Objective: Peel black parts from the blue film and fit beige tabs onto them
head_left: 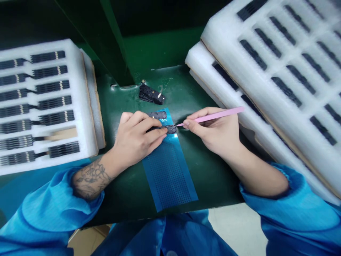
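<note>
Fingers of my left hand (140, 133) press a small black plastic part (171, 129) down onto a blue sheet (170, 174) covered in rows of tiny dots. Pink tweezers (215, 115) are gripped in my right hand (217, 131), their tip touching or nearly touching the right end of that part. Just above it on the sheet, a second black part (160, 115) lies partly hidden by my left hand. Farther back, a small fanned stack of black parts (151, 95) rests on the green table (215, 177).
White foam trays (89, 142) with bundles of black parts in their slots stand at the left. Stacked foam trays (226, 35) holding more black parts rise at the right, close to my right forearm. A green post (106, 42) stands behind the fanned stack.
</note>
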Motion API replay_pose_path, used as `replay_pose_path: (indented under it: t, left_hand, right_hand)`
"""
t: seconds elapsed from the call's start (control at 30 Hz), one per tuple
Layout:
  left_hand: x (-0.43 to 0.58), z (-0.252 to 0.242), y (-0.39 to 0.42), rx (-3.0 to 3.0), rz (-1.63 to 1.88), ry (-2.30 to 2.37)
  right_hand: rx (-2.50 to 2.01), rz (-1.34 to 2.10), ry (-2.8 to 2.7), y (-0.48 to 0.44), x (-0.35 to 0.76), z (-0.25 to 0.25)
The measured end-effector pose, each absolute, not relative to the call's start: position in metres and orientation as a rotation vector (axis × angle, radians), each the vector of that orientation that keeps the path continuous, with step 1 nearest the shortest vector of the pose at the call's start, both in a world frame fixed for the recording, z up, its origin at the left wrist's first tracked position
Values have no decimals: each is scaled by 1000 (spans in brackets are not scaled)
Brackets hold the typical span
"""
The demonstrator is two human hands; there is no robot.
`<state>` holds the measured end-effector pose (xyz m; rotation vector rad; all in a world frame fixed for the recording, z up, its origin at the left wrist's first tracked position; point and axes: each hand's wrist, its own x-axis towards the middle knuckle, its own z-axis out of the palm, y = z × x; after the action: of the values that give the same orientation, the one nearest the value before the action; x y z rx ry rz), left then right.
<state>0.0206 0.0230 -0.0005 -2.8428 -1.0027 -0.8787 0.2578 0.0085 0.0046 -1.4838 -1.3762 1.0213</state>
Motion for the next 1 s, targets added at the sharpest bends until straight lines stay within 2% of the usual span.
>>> replay_pose_path:
  t: [1.0]
  left_hand:
    - [19,-2,21,-2887,-837,-1042]
  right_hand:
    - [-1441,1024,-1392,8,259,1]
